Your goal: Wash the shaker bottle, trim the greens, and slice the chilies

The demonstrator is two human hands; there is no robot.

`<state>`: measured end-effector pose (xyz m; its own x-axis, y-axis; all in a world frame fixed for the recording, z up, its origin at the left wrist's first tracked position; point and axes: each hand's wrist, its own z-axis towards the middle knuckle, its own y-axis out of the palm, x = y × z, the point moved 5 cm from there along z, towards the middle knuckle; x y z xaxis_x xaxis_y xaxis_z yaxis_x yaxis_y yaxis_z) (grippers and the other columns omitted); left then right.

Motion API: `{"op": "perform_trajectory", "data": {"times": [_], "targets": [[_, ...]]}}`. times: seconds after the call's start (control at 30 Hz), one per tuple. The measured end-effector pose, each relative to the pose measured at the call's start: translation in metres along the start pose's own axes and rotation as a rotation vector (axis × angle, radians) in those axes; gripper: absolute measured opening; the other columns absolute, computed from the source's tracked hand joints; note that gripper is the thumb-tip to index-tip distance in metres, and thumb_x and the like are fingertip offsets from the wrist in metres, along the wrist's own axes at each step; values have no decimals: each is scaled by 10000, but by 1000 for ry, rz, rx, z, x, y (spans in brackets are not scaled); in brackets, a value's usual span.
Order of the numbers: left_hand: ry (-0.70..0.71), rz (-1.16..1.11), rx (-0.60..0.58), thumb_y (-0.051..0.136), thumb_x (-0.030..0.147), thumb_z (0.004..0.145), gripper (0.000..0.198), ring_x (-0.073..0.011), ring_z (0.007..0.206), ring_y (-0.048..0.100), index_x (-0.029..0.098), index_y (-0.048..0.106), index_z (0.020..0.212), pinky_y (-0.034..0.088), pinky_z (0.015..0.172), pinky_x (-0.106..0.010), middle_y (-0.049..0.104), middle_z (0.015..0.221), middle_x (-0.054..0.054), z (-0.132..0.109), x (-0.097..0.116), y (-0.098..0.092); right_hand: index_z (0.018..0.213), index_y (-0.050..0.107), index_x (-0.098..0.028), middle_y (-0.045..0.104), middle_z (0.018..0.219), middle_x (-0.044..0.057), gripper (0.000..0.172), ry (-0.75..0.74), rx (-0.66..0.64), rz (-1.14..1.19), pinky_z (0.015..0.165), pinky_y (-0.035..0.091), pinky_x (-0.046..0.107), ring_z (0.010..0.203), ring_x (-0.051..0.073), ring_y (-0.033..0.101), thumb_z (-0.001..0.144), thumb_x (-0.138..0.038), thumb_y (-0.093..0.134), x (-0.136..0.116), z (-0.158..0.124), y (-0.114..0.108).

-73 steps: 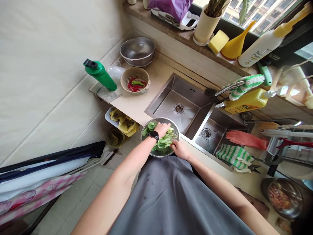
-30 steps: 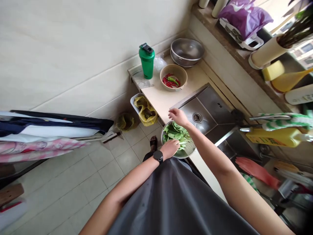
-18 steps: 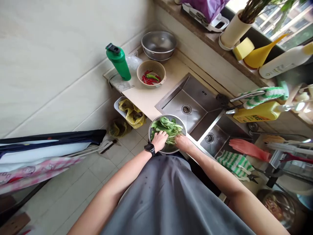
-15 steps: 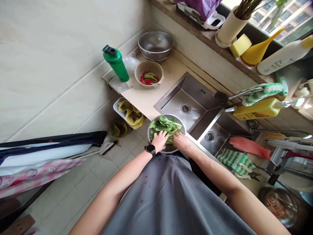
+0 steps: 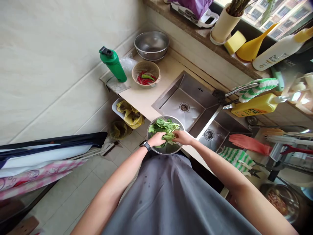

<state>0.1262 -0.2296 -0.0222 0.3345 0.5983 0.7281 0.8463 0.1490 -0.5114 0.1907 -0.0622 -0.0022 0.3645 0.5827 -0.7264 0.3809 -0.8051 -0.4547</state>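
Leafy greens lie in a round metal mesh colander at the front edge of the counter, beside the sink. My left hand, with a dark watch on its wrist, is closed on the near left part of the greens. From the right, my right hand grips the stem ends, its fingers bent around them. Both hands are inside the colander's rim, a short gap apart. Some fingertips are hidden among the leaves.
A double steel sink lies just beyond the colander. Behind it on the counter stand a beige basket of chillies, a green shaker bottle and a metal bowl. A bin with a yellow bag sits left below the counter edge.
My hands have gone from lying spread on the greens to gripping them from both sides. The greens are gathered toward the far side, baring the colander's near bottom.
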Motion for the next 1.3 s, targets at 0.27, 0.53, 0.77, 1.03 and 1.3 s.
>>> {"op": "perform_trajectory", "data": {"times": [0.27,0.53,0.77,1.03,1.3], "targets": [[-91,-304,-71,667,294,836,449,-287,1176,670,127,683,1252,491,1065,-380,711,1301,-120,-9,-1,-6,1089,667,-179,737,961,38,257,70,-54,386,721,559,277,757,152,693,839,-239,653,5,-16,-2],[-86,-577,-160,643,328,814,381,-267,1082,683,133,749,1124,507,1017,-382,761,1155,-80,-13,-4,-1,1392,545,-208,669,1172,84,589,-45,139,336,758,575,303,823,151,670,852,-367,715,-4,-18,-4],[-22,-422,-165,572,374,873,287,-251,971,674,150,727,965,506,945,-346,756,1035,-63,-15,18,-14,1089,643,-194,621,1170,111,418,-147,257,364,720,595,349,778,167,669,842,-520,732,-4,-14,-1],[-17,-401,-134,544,416,938,347,-224,772,702,158,645,1147,529,777,-317,748,829,-50,-12,30,-6,999,625,-211,636,842,38,180,-248,148,113,682,514,338,683,168,584,951,-383,604,-26,-19,-16],[34,-325,45,504,456,988,335,-198,746,673,156,628,1071,496,724,-295,724,814,-41,-17,36,-15,785,512,-216,551,766,7,172,-383,66,-75,615,411,288,654,146,474,878,-276,643,-40,-16,-27]]}}
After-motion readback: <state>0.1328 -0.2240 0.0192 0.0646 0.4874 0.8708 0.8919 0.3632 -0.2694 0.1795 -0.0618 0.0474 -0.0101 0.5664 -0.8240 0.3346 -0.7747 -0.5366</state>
